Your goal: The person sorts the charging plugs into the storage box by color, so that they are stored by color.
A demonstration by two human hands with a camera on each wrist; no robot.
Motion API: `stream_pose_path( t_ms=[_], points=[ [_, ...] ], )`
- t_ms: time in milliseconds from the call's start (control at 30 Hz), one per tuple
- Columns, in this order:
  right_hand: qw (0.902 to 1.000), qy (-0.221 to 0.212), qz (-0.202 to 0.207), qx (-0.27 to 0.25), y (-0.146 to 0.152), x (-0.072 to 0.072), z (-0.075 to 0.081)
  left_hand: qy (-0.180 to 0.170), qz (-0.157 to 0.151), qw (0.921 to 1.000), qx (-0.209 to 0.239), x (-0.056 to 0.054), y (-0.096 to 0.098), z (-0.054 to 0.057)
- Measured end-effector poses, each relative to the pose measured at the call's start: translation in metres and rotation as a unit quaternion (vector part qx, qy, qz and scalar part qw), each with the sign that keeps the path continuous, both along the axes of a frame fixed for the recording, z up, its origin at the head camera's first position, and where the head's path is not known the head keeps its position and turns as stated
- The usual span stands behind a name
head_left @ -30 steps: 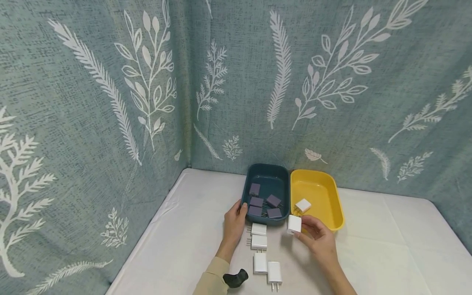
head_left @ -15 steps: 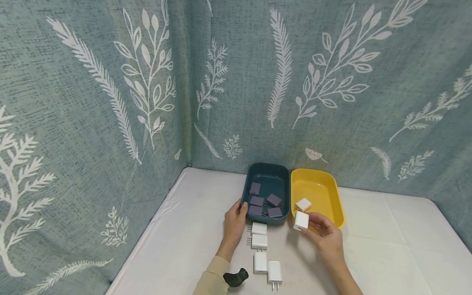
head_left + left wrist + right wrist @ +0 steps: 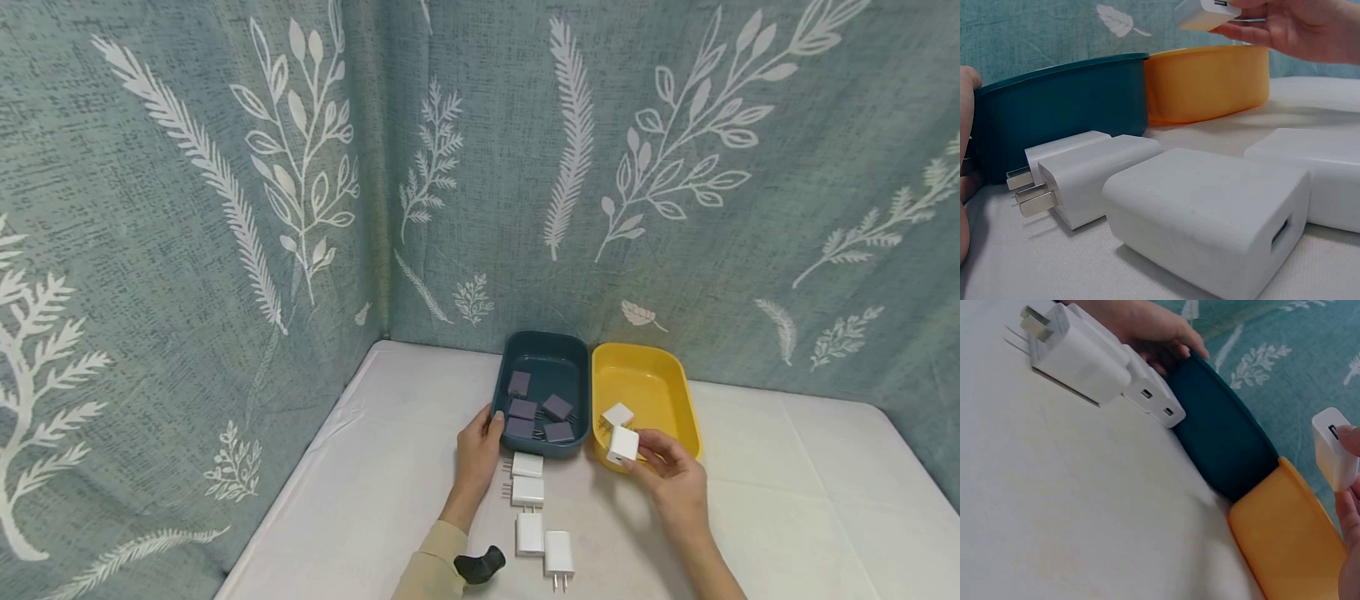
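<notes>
My right hand (image 3: 678,487) pinches a white charger plug (image 3: 622,444) between thumb and fingers, above the near rim of the yellow tray (image 3: 678,408). In the right wrist view the held charger (image 3: 1332,450) shows its USB port. Another white charger (image 3: 618,415) lies inside the yellow tray, partly behind the held one. My left hand (image 3: 477,454) grips the near left corner of the dark blue tray (image 3: 551,450), thumb at the rim and fingers along the outer wall. Several purple chargers (image 3: 557,407) lie in that tray.
Several white chargers (image 3: 528,492) lie in a rough column on the white-covered table (image 3: 337,500), just in front of the blue tray. The two trays stand side by side near the patterned curtain (image 3: 480,167). A black strap piece (image 3: 480,567) sits at the left wrist.
My right hand has carried the white charger rightward, from near the gap between the trays to above the yellow tray's near rim. The left hand has stayed in place.
</notes>
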State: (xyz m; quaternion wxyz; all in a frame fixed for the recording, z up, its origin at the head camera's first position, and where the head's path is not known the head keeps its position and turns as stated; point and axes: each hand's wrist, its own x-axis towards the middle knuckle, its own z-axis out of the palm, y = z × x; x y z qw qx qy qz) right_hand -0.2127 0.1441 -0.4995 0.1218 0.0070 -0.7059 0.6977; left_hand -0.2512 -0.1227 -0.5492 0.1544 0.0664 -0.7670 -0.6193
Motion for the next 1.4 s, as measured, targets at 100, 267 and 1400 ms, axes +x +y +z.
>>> stream_pose_path(
  t_ms=[100,267,1400],
  points=[
    [0.9998,-0.014,-0.006,-0.009,0.002,-0.001,0.002,-0.004,-0.003,1.0000,0.003,0.000,0.000,0.001],
    [0.9996,-0.016,-0.015,-0.019,0.004,-0.001,0.005,-0.001,-0.006,1.0000,0.004,0.001,0.000,0.002],
    [0.9953,-0.054,-0.080,-0.014,0.019,-0.008,0.010,0.001,-0.011,0.9999,0.009,0.002,0.000,0.001]
  ],
)
